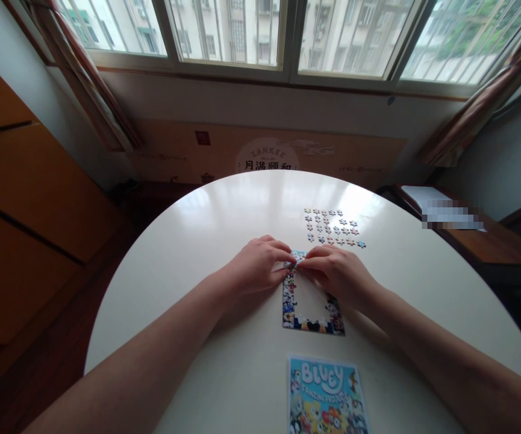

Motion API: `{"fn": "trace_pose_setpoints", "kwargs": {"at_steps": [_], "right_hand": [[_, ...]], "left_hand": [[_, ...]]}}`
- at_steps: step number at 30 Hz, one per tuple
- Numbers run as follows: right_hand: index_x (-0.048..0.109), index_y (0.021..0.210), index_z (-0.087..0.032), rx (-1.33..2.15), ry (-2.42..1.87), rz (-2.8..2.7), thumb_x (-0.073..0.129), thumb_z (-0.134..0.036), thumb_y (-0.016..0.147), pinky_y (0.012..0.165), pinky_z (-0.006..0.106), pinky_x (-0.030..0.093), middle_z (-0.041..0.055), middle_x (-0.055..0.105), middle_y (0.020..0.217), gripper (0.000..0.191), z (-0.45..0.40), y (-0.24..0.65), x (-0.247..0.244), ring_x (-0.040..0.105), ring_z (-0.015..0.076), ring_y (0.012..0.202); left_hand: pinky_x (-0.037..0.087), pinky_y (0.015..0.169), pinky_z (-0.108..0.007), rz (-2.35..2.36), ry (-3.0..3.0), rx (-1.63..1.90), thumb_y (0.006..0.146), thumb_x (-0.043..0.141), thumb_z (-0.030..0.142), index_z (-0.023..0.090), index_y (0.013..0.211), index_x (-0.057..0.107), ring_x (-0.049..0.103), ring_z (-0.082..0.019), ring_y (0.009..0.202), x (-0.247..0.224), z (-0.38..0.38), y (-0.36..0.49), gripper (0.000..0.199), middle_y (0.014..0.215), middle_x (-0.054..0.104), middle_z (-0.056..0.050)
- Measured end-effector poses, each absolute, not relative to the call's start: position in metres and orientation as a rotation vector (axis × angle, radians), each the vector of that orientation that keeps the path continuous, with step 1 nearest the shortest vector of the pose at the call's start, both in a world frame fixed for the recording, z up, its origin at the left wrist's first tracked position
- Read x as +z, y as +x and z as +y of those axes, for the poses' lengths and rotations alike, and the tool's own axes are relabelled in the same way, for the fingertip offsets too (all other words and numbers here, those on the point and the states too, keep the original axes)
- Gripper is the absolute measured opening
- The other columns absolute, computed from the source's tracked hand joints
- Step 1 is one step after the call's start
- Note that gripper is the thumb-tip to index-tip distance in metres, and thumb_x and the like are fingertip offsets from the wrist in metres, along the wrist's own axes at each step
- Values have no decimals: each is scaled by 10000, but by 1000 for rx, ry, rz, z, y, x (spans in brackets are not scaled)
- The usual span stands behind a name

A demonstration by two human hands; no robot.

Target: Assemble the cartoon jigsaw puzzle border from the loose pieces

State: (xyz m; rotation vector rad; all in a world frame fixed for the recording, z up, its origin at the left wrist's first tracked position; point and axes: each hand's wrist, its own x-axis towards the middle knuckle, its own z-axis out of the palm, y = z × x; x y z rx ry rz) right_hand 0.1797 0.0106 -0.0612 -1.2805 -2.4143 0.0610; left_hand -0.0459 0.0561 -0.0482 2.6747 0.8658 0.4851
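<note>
A partly joined jigsaw puzzle (289,301) lies on the white round table (188,241), its border pieces framing a bare middle. My left hand (262,262) rests at the frame's upper left corner, fingertips down on the pieces. From the other side my right hand (339,271) reaches in, thumb and fingers pinched together at the inner top edge, close to the left fingertips. Whatever piece is between the right fingers is too small and covered to make out. Part of the frame's top and right side is hidden under the right hand.
Several loose puzzle pieces (318,228) lie in rows beyond my hands. A blue picture card (327,398) reading "Bluey" lies nearer to me. Papers rest on a wooden side table (504,241) at right. Windows and a wooden cabinet (25,241) surround the table.
</note>
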Motion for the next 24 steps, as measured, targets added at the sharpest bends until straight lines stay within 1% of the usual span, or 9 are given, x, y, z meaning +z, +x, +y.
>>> {"fn": "trace_pose_setpoints", "kwargs": {"at_steps": [5, 10, 14, 17, 21, 24], "right_hand": [[786, 978, -342, 84, -1292, -2403, 590, -232, 919, 697, 325, 495, -5, 748, 981, 233, 11, 179, -62, 670, 189, 853], [793, 979, -338, 156, -1305, -2386, 607, -266, 919, 699, 327, 501, 11, 734, 984, 208, 10, 181, -62, 664, 187, 836], [778, 1059, -309, 147, -1294, -2307, 580, -208, 915, 727, 345, 513, 34, 720, 1010, 265, 11, 189, -59, 652, 192, 864], [783, 1042, -284, 134, -1300, -2242, 560, -169, 905, 746, 347, 518, 41, 718, 993, 285, 12, 194, -58, 649, 192, 878], [783, 1038, -324, 84, -1281, -2298, 572, -136, 871, 736, 351, 507, 31, 714, 1003, 328, 10, 193, -60, 645, 196, 873], [785, 1019, -350, 73, -1271, -2359, 598, -200, 892, 709, 344, 497, 26, 712, 1005, 271, 9, 190, -62, 645, 193, 853]], "left_hand": [[480, 961, -422, 855, 2745, 464, 883, 627, 270, 313, 1060, 768, 612, -244, 1045, -47, 56, -45, 230, 1146, 737, 4], [497, 921, -420, 858, 2770, 426, 873, 628, 268, 296, 1029, 775, 626, -249, 1032, -43, 55, -44, 217, 1124, 747, -3], [493, 941, -416, 872, 2741, 464, 882, 619, 261, 296, 1044, 761, 622, -238, 1042, -44, 54, -44, 218, 1137, 743, 1], [494, 948, -423, 899, 2724, 485, 888, 618, 275, 271, 1078, 740, 618, -240, 1053, -46, 54, -45, 226, 1144, 740, -11], [494, 947, -432, 905, 2706, 518, 875, 643, 287, 262, 1120, 711, 615, -249, 1059, -48, 55, -46, 256, 1128, 741, -28], [489, 948, -427, 861, 2721, 509, 881, 641, 279, 292, 1066, 730, 615, -239, 1044, -47, 56, -46, 206, 1127, 740, 0]]}}
